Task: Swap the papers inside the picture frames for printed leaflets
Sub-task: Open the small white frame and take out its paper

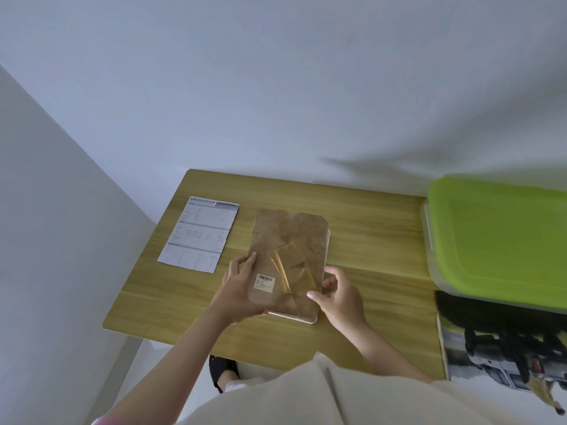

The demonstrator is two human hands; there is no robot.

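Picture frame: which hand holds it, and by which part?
Both. The left hand grips the picture frame at its left edge, the right hand at its right edge near the lower corner, back side up.

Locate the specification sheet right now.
Head view: the specification sheet lies flat on the wooden table, at its far left, just left of the face-down picture frame.
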